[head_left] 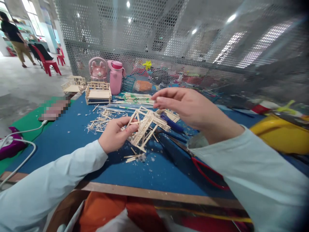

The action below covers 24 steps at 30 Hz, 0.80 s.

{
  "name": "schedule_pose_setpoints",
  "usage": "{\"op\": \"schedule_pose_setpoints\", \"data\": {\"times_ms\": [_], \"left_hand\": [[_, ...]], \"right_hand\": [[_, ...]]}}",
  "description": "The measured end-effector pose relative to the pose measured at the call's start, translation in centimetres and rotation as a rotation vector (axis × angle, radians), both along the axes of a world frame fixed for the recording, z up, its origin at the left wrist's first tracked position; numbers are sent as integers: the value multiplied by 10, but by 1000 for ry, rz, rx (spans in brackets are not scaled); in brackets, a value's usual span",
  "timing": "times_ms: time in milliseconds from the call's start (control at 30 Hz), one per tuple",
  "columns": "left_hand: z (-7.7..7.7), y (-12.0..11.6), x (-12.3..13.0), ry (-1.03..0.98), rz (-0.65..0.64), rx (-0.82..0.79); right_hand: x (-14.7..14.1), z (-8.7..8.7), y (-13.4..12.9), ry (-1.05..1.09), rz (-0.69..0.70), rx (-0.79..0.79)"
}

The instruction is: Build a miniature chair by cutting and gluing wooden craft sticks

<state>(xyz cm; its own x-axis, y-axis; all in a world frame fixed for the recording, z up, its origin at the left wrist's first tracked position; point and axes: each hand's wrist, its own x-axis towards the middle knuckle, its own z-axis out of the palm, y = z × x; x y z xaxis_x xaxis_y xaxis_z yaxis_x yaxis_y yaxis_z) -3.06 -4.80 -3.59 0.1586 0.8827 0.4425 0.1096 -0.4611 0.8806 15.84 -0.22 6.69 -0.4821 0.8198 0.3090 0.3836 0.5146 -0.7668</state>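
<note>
My left hand (118, 133) is closed around one side of a small wooden stick frame (146, 127), thumb and fingers pinching its pale strips. The frame is tilted just above the blue table mat (96, 167). Over it, to the right, hovers my right hand (184, 108), apart from the frame. Its thumb and fingertips come together in a pinch; anything between them is too small to make out. Below my right hand lie a dark blue-handled tool (172, 122) and scissors with red handles (205, 175). Loose sticks (132, 158) and stringy scraps lie under the frame.
Two finished-looking miniature wooden benches (98, 93) stand at the back left, beside a pink bottle (116, 79). Stick bundles (136, 98) and cut scraps (102, 120) lie behind my hands. A yellow object (282, 133) sits at right. Perforated metal (145, 35) rises behind; a person walks far left.
</note>
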Motion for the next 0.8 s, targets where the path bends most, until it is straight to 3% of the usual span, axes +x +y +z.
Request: {"op": "schedule_pose_setpoints", "data": {"times_ms": [167, 267, 367, 500, 633, 800], "left_hand": [[-10, 4, 4, -82, 92, 31], [-19, 8, 7, -58, 112, 38], [-27, 14, 10, -8, 101, 46], [-34, 24, 11, 53, 67, 46], [-32, 26, 1, 87, 27, 3], [-20, 16, -10, -87, 80, -107]], "right_hand": [[11, -40, -7, 199, -199, 119], [7, -70, -10, 224, -185, 137], [2, -89, -12, 196, -148, 189], [5, -93, -10, 69, -195, 290], [9, -96, -10, -9, -154, 343], [7, -103, -13, -13, -141, 392]]}}
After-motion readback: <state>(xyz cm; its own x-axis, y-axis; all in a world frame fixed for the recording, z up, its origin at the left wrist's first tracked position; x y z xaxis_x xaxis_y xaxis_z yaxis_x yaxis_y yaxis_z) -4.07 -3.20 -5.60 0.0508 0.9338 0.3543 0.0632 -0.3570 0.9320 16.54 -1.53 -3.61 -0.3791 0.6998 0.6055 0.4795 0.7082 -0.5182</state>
